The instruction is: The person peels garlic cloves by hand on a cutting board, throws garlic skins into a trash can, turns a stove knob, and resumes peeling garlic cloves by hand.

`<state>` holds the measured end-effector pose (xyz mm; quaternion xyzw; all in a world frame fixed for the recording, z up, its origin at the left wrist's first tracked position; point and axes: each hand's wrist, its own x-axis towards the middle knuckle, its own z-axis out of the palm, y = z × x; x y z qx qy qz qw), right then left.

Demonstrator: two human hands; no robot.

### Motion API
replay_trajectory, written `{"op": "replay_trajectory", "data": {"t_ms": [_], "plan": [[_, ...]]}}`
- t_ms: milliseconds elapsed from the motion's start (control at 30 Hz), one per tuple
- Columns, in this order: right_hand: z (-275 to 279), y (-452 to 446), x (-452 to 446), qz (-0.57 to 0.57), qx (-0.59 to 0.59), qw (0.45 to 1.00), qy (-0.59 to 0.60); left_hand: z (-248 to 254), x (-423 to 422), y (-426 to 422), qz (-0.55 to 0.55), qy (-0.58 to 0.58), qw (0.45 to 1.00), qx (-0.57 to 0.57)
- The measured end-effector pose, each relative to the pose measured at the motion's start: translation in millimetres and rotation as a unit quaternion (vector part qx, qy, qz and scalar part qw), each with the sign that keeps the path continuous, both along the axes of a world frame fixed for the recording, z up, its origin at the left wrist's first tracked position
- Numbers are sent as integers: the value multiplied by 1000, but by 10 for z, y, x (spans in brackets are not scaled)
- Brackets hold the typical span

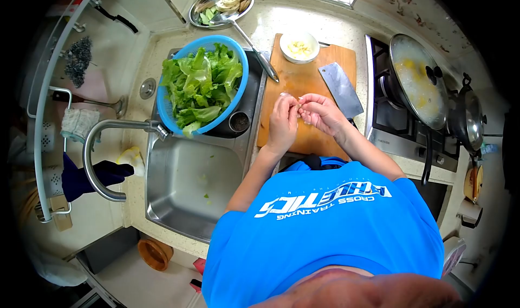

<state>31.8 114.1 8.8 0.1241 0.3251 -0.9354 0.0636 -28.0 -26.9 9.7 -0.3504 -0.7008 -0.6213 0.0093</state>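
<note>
Above the wooden cutting board, my left hand and my right hand meet at the fingertips. Both are closed in a pinch around a small pale piece that looks like a garlic clove; the fingers partly cover it. A white bowl with pale yellow chopped bits stands at the board's far edge. To the right of my right hand a cleaver lies flat, its blade on the board and its handle towards me, partly behind my forearm.
Left, a blue basket of lettuce rests over the sink, beside a curved faucet. A spatula leans from a metal dish towards the board. On the right stove, a lidded pan holds foamy, yellowish contents.
</note>
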Motion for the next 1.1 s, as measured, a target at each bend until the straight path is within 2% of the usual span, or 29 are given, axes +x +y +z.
{"op": "replay_trajectory", "data": {"t_ms": [133, 200, 233, 267, 300, 367, 433, 467, 500, 600, 700, 833, 900, 933, 967, 1033, 1067, 1100], "plan": [[68, 15, -13, -8, 22, 999, -27, 31, -5, -24, -16, -18, 1000, 4], [85, 113, -54, 11, 148, 989, -4, -21, -24, -43, -14, -14, 1000, 18], [149, 154, -110, 15, 151, 988, -7, -102, -47, -49, -17, -65, 997, 32], [241, 213, -191, -36, 222, 974, -18, -174, -58, -59, -20, -116, 992, 47], [289, 283, -288, -87, 291, 952, -28, -161, -62, -78, -17, -119, 991, 50], [278, 541, -578, -133, 362, 922, 33, -107, -71, -108, -61, -196, 973, 107], [450, 614, -854, -145, 437, 888, 21, -134, -68, -118, -64, -200, 971, 111], [454, 701, -971, -94, 484, 869, -31, -145, -69, -124, -70, -203, 970, 111], [441, 779, -1061, -92, 487, 868, -31, -140, -72, -141, -68, -203, 970, 115], [393, 1021, -1300, -155, 602, 783, -24, -122, -95, -202, -57, -228, 966, 111], [357, 1140, -1409, -177, 563, 806, -41, -129, -134, -259, -41, -229, 966, 116], [184, 1315, -1538, -211, 567, 796, 6, -129, -157, -288, -28, -217, 968, 122], [188, 1386, -1552, -186, 783, 590, -62, -131, -174, -289, -22, -206, 971, 120], [168, 1385, -1529, -149, 836, 520, -89, -132, -178, -291, -21, -213, 969, 121], [145, 1382, -1503, -149, 836, 520, -90, -130, -180, -289, -21, -220, 968, 121], [101, 1387, -1466, -81, 896, 435, -41, -122, -184, -284, -27, -221, 969, 108], [90, 1395, -1466, -77, 875, 473, -67, -118, -185, -278, -30, -221, 970, 96], [84, 1384, -1471, -78, 875, 474, -68, -117, -183, -272, -31, -221, 970, 95]]}}
